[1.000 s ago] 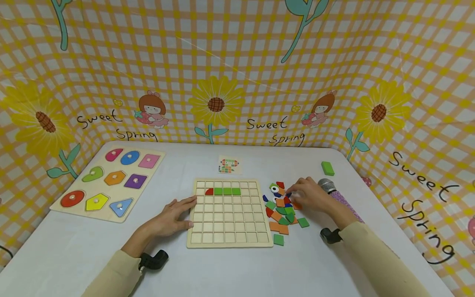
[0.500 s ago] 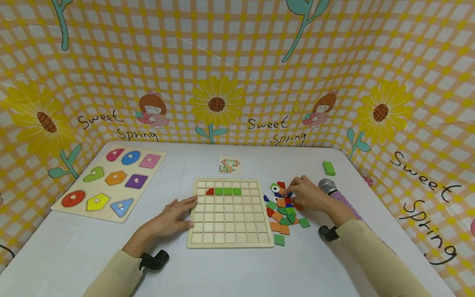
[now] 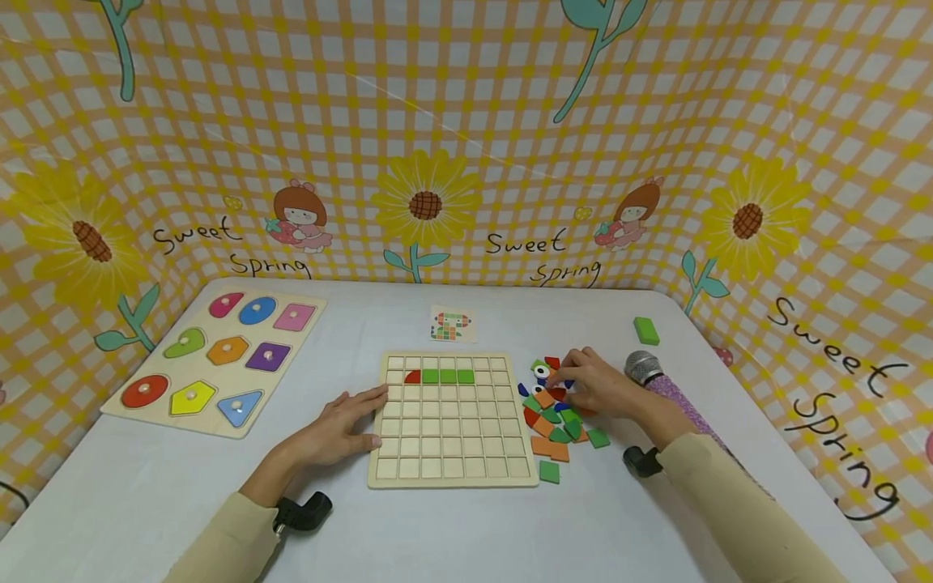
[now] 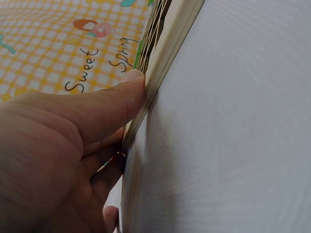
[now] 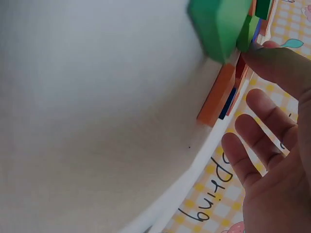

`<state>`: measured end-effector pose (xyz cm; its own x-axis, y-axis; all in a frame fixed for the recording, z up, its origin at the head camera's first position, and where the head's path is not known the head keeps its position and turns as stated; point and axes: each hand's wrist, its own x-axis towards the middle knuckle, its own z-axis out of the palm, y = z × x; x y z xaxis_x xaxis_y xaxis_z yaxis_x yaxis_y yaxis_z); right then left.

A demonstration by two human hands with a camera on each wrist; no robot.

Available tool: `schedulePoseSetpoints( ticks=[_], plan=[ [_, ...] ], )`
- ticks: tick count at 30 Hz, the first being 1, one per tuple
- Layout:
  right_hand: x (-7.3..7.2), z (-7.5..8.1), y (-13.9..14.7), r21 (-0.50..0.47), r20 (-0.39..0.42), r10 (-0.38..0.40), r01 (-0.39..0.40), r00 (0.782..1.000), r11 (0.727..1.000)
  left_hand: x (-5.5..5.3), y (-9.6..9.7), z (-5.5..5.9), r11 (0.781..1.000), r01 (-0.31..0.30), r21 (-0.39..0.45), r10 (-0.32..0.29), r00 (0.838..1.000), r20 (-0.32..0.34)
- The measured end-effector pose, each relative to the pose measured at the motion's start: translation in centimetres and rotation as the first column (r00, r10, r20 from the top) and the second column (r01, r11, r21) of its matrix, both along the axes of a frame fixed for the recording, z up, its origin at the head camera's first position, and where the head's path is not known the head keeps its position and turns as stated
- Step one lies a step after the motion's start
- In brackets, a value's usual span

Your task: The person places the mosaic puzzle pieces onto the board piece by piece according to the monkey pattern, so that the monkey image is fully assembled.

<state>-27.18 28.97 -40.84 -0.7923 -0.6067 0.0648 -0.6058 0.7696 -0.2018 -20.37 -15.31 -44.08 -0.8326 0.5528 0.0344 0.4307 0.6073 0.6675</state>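
In the head view a wooden grid board [image 3: 452, 421] lies mid-table. One red rounded tile [image 3: 413, 376] and several green square tiles [image 3: 448, 376] sit in its second row. My left hand [image 3: 335, 429] rests against the board's left edge, fingers extended; the left wrist view shows the thumb [image 4: 107, 107] touching the board's side. To the right of the board is a loose pile of coloured tiles [image 3: 557, 433]. My right hand [image 3: 601, 385] reaches into its upper part, thumb and forefinger among the tiles, other fingers loosely bent. Whether a tile is pinched is hidden.
A small pattern card [image 3: 453, 324] lies behind the board. On the left is a knobbed shape puzzle [image 3: 219, 356]. A purple glitter microphone [image 3: 678, 401] lies beyond the right hand, with a green block [image 3: 645, 330] behind it. Patterned cloth walls [image 3: 466, 121] enclose the table.
My right hand has shifted slightly left and stirred the pile; an orange tile and a few neighbours have turned and slid. The left hand and board have stayed put.
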Motion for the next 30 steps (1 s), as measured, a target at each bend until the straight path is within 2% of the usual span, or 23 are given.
schedulePoseSetpoints(
  ticks=[3,12,24,30],
  plan=[
    [0.12,0.07,-0.05,-0.021,-0.005,0.012,-0.013,1.0,1.0,-0.04,-0.04,0.02,1.0,-0.004,-0.003,0.004,1.0,-0.003],
    [0.4,-0.02,0.3,0.011,-0.009,-0.077,0.077,0.997,0.997,-0.04,-0.05,-0.14,1.0,0.001,0.002,-0.001,1.0,0.005],
    [0.41,-0.31,0.59,-0.005,-0.016,-0.061,0.061,0.998,0.998,-0.03,-0.07,-0.14,1.0,-0.013,-0.008,0.013,1.0,0.007],
    [0.6,0.03,0.17,-0.029,-0.012,-0.08,0.08,0.997,0.996,-0.02,-0.08,-0.13,1.0,-0.002,-0.002,0.002,1.0,0.006]
  ],
)
